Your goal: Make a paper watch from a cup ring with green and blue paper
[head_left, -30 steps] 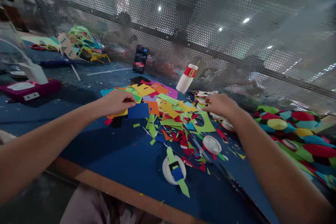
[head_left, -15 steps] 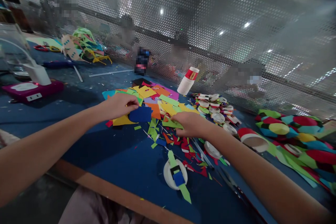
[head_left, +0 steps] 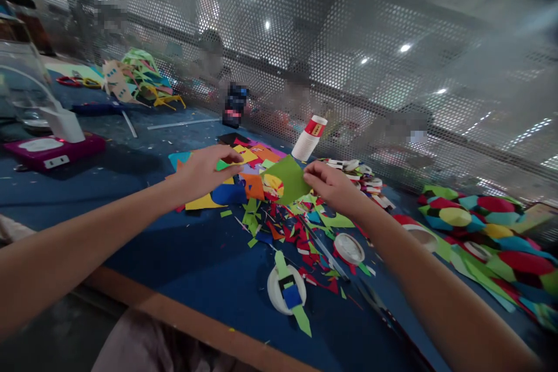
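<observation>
My right hand (head_left: 333, 186) pinches the right edge of a green paper piece (head_left: 286, 177), holding it up over the paper pile. My left hand (head_left: 204, 171) hovers over the left side of the pile, its thumb and fingers apart with nothing between them. Below it lie a blue paper piece (head_left: 229, 193) and a yellow sheet (head_left: 200, 200). Small coloured scraps (head_left: 300, 238) are spread in front of the pile. Nearer to me rests a white paper cup base (head_left: 274, 296) with a green strip (head_left: 303, 321) and a blue square (head_left: 292, 296) across it.
Scissors (head_left: 377, 302) lie under my right forearm. Stacked paper cups (head_left: 308, 138) stand behind the pile, by a perforated metal screen (head_left: 349, 29). Cut cup rings (head_left: 349, 249) and colourful paper pieces (head_left: 492, 232) sit at right. A magenta power box (head_left: 56, 151) stands at left.
My right hand has lifted the green paper from the pile, moving slightly right and up. My left hand has let go of the blue paper, shifted right and opened.
</observation>
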`<state>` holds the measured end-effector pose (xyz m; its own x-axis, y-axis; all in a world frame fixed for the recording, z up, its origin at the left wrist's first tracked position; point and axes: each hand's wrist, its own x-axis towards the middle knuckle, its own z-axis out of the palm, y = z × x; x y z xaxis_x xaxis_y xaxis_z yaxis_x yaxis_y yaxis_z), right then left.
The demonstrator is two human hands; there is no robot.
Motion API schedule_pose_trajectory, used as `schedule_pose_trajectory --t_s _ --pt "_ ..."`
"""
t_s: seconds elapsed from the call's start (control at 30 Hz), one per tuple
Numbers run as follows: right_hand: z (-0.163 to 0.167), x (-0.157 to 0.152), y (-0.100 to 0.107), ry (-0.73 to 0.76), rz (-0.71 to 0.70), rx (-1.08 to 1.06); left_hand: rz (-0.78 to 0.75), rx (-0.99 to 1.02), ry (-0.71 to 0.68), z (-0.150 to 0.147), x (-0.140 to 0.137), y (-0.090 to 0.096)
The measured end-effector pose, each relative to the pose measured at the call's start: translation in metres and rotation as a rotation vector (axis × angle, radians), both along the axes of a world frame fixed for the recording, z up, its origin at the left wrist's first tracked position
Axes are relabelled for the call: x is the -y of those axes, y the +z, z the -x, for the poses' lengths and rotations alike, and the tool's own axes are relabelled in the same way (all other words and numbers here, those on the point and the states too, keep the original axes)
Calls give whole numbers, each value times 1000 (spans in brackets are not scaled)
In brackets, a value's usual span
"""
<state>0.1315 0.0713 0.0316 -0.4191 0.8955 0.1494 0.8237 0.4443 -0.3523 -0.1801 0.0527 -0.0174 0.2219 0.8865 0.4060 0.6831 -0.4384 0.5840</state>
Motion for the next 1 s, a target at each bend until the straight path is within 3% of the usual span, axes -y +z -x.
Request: schedule_pose_trajectory --t_s 0.13,0.3,0.5,0.7,0.83,1.0 --pt "0 2 2 33 147 -234 70 119 -177 -37 3 15" --pt "11 14 6 54 216 -415 179 206 -270 -70 -3 29" --pt "12 48 7 -77 327 -669 330 356 -244 -73 17 33" --pt "-4 111 20 -242 516 -806 454 345 -406 -70 56 34" --pt "-21 132 5 -336 808 -717 334 221 -460 -63 68 18" --pt "-20 131 -31 -347 921 -647 62 63 -561 -53 77 -10"
